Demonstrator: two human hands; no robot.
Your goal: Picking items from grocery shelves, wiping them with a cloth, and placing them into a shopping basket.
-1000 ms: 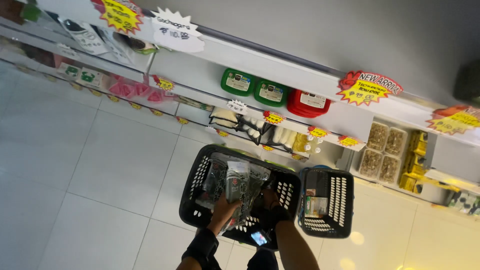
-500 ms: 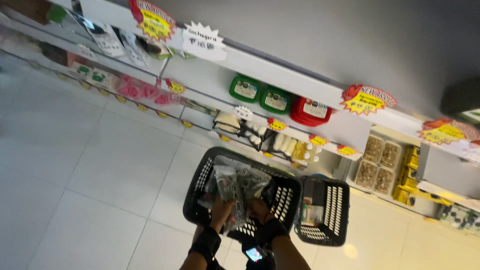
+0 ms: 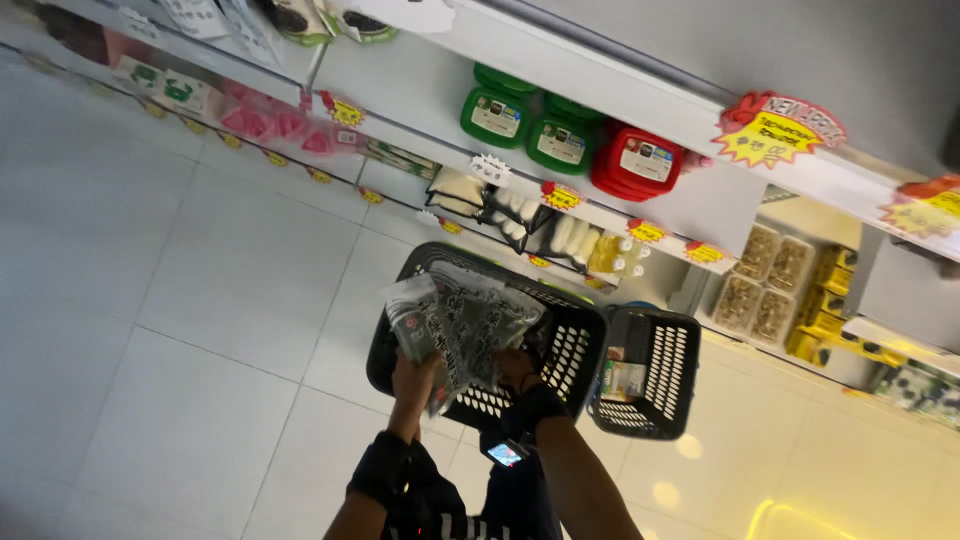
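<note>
My left hand [image 3: 412, 378] and my right hand [image 3: 513, 368] both grip a stack of flat clear-and-dark plastic packets [image 3: 458, 318], lifted above a black plastic shopping basket [image 3: 572, 345] on the white tiled floor. The packets cover most of the basket's inside. A dark cuff covers my left wrist, and a small lit screen [image 3: 503, 455] shows below my right wrist.
A second, smaller black basket [image 3: 672, 370] with a few packages stands right of the first. Behind them run white shop shelves [image 3: 420, 85] with green tubs [image 3: 495, 115], a red tub [image 3: 637, 162], pink packs [image 3: 270, 123], pale bottles and yellow starburst price tags. White floor tiles [image 3: 180, 300] spread left.
The view has moved closer to the baskets and shelves. Both hands have raised the packets higher out of the large basket.
</note>
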